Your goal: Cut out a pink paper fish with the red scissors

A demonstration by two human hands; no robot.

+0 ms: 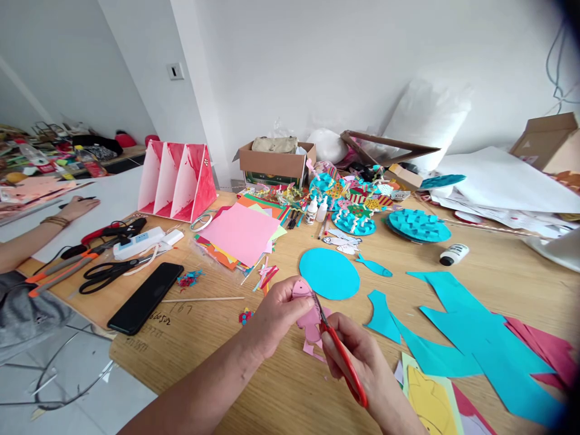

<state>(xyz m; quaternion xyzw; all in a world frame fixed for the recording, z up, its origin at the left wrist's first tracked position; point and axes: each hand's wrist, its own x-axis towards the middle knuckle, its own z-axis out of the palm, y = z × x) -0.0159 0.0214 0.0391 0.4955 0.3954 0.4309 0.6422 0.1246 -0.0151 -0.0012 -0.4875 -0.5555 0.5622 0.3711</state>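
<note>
My left hand (283,314) pinches a pink paper fish (312,320) with a drawn outline and eye, near the middle of the table. In my right hand (356,353) is a pair of scissors with red handles (347,365), its blades at the right edge of the fish. Small pink paper scraps (312,350) show just below the fish. A blue paper circle (329,273) lies flat right behind my hands. Beside it rests a small blue paper fish (374,266), and white paper fish with drawn lines (342,240) lie farther back.
Blue paper offcuts (480,326) spread over the right side. On the left lie a phone (145,297), black scissors (109,275) and a power strip (140,243). Coloured paper sheets (242,232) are stacked behind. Another person's hand (80,208) holds a pen at far left.
</note>
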